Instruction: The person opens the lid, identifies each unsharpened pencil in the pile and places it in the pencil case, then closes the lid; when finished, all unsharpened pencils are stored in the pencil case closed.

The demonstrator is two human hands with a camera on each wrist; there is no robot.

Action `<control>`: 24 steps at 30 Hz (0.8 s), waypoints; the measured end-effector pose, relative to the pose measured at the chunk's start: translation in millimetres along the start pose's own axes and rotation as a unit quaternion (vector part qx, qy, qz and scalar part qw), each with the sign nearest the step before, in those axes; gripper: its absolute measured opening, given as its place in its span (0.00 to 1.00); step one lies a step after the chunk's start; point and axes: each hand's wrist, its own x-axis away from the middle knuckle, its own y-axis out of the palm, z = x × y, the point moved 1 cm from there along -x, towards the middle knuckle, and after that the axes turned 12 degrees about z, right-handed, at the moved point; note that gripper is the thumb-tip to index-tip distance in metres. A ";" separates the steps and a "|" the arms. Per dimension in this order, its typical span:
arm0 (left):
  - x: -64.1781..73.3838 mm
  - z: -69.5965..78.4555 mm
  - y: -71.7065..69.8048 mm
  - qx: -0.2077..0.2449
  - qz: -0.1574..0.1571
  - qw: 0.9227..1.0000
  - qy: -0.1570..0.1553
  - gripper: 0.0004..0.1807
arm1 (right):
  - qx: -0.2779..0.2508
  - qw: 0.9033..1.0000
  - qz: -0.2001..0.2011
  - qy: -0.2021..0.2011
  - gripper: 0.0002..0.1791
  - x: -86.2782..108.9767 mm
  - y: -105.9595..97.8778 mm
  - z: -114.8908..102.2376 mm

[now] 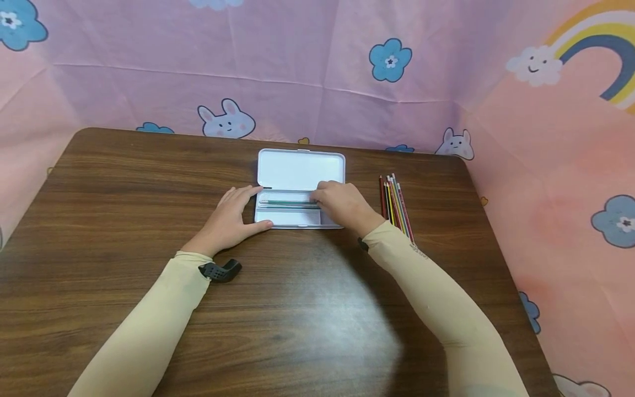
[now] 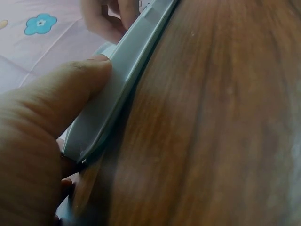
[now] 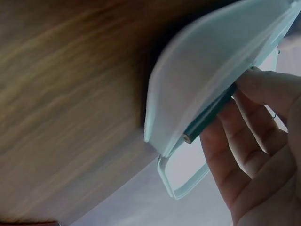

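Pinching green pencil (image 3: 207,117) near one end between thumb and fingers of right hand (image 1: 344,207), seemingly for fine control | bracing white pencil case (image 1: 285,219) at left end with left hand (image 1: 229,220), fingers extended, thumb along front edge, likely against sliding | lying lengthwise inside case: slim, dark, tipped with bare wood

Brown wood-grain table (image 1: 114,220), pastel cloth (image 1: 297,55) behind — 1 rainbow (image 1: 595,31), blue flowers (image 1: 390,60), white rabbits (image 1: 229,124)
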 end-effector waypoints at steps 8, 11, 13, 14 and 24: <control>0.0 0.1 -0.1 0.000 0.002 1.000 -0.001 0.51 | 0.001 0.999 -0.033 0.007 0.12 -9.1 6.9 -0.6; 0.3 -0.2 0.3 0.001 0.001 1.000 0.000 0.52 | 0.002 0.999 -0.042 0.012 0.13 -10.4 7.8 -1.0; 0.1 -0.2 0.6 0.000 0.001 1.000 0.001 0.52 | 0.001 0.999 -0.045 0.014 0.14 -10.6 8.1 -1.3; 0.1 -0.1 0.7 -0.001 0.001 1.000 0.000 0.52 | 0.002 0.999 -0.046 0.014 0.14 -10.6 8.3 -1.3; -0.9 -3.5 2.0 -0.001 -0.004 1.000 -0.007 0.52 | -0.014 0.998 -0.054 0.017 0.16 -11.2 8.6 -0.8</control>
